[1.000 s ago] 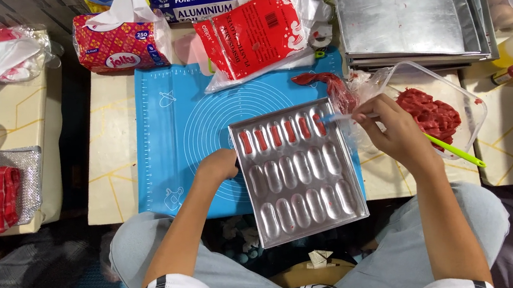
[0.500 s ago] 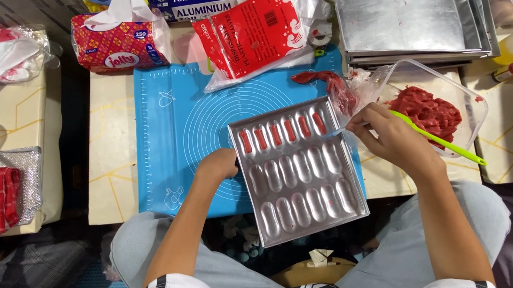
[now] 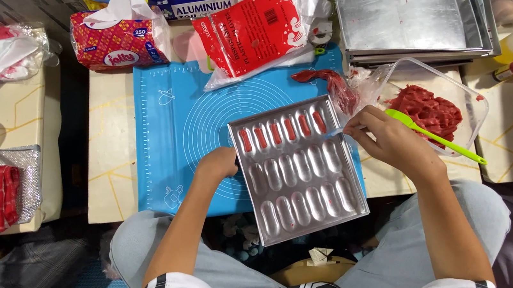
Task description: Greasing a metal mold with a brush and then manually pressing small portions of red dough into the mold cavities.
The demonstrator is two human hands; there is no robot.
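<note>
— Where is the shiny metal mould tray with long oval hollows (image 3: 298, 168)?

— In the middle of the frame, lying tilted on the blue silicone baking mat (image 3: 184, 133), its lower edge hanging past the table's edge over the person's lap. The top row of hollows holds red filling; the rows below are bare metal.

— And the hands?

— The left hand (image 3: 219, 164) rests curled against the tray's left edge, touching it. The right hand (image 3: 388, 142), right of centre, is pinched around a thin pale stick-like tool (image 3: 337, 131) whose tip points at the tray's upper right corner.

— What sits near that hand?

— Just to its right, a clear plastic container (image 3: 477, 106) with red mixture and a lime-green spatula (image 3: 442, 135) leaning in it. Above, at upper right, stacked square metal baking pans (image 3: 408, 7).
</note>
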